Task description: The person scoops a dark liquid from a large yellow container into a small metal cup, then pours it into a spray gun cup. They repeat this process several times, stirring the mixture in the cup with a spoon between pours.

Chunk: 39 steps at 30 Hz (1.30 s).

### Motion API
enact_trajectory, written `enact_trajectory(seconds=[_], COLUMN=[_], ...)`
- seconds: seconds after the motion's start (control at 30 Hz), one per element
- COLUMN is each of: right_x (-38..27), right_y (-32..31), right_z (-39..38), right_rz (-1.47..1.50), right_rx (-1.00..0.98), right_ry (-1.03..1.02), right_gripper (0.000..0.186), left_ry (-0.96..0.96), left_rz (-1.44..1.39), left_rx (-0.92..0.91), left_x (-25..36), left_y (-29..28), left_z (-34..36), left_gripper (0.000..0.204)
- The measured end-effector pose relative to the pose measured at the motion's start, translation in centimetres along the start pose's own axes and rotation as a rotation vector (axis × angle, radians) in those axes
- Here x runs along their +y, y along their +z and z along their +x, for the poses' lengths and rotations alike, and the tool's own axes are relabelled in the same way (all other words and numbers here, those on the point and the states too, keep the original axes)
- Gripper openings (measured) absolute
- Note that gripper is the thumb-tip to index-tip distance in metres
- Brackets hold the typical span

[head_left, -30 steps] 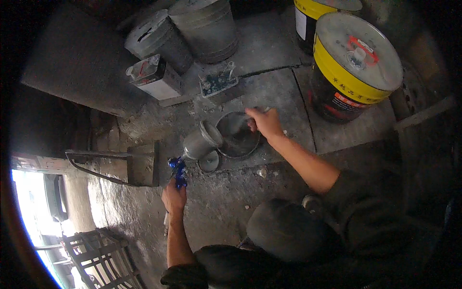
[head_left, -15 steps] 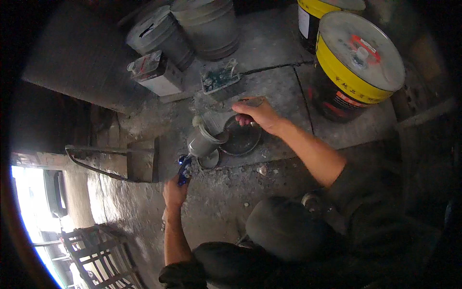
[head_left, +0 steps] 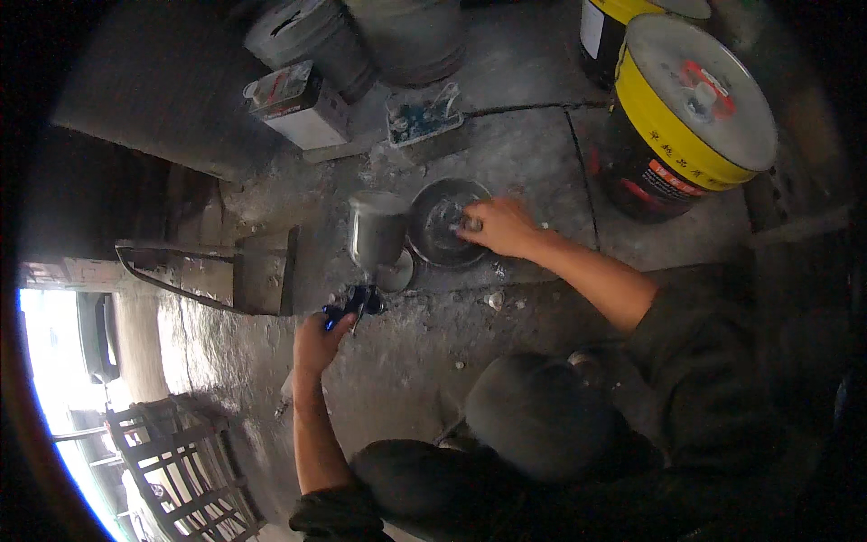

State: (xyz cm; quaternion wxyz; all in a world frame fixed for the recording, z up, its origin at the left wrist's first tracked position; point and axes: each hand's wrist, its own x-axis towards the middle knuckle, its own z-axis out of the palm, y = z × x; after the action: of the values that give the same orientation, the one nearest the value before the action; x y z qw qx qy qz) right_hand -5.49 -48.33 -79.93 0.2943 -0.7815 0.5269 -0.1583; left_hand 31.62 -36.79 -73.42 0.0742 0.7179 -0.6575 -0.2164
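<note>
My left hand [head_left: 318, 341] is closed around the blue-and-dark body of a spray gun [head_left: 354, 305]. Its grey metal cup [head_left: 377, 224] stands nearly upright beside a round, dark, shallow pan [head_left: 421, 248] on the floor. Over the pan's right side, my right hand [head_left: 502, 226] has its fingers bent together and pointing down inside the rim. Whatever those fingers hold, if anything, is blurred and too small to name. Wet-looking pale streaks show on the pan's bottom. Partly behind the cup lies a round grey disc [head_left: 395, 271], touching or close to the pan.
Two yellow-and-black drums [head_left: 695, 99] stand at the far right. Grey buckets [head_left: 312, 45], a rectangular tin [head_left: 302, 108] and an open tub with bluish contents [head_left: 423, 122] are at the back. On the left are a curved panel [head_left: 266, 271] and a slatted rack [head_left: 181, 461].
The spray gun's cup has swung from tilted over the pan to nearly upright, left of it. My right hand has come down and nearer, its fingers now inside the pan's rim.
</note>
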Motion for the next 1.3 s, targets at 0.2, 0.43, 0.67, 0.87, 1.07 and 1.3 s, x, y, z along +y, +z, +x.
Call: enact_trajectory(seconds=[0.2,0.43,0.67,0.87,1.07,1.3], right_x=[-0.1,-5.1,-1.9,-3.0,0.1,0.6], right_y=[0.7,-7.6,-5.9,-5.3,-4.2,-0.9], right_z=[0.3,2.0,3.1,2.9,3.3,1.3], right_rz=[-0.053,0.477,0.458,1.07,0.779,0.665], right_rx=[0.044,0.308,0.301,0.297,0.343,0.425], right_ry=[-0.112,-0.16,-0.139,-0.024,0.107,0.033], right_gripper=[0.033,0.026,0.019,0.02,0.019,0.024], left_ry=[-0.275,-0.252,-0.193,-0.248,-0.348,-0.353], left_rz=[-0.029,0.121,0.023,-0.298,-0.455,-0.538], left_rx=[0.02,0.0,-0.009,-0.108,-0.225,-0.244], left_x=[2.5,3.8,4.5,4.4,4.3,5.2], left_y=[-0.3,-0.6,-0.2,0.5,0.7,0.9], left_z=[0.0,0.2,0.7,0.4,0.1,0.5], left_gripper=[0.061,0.061,0.063,0.063,0.064,0.067])
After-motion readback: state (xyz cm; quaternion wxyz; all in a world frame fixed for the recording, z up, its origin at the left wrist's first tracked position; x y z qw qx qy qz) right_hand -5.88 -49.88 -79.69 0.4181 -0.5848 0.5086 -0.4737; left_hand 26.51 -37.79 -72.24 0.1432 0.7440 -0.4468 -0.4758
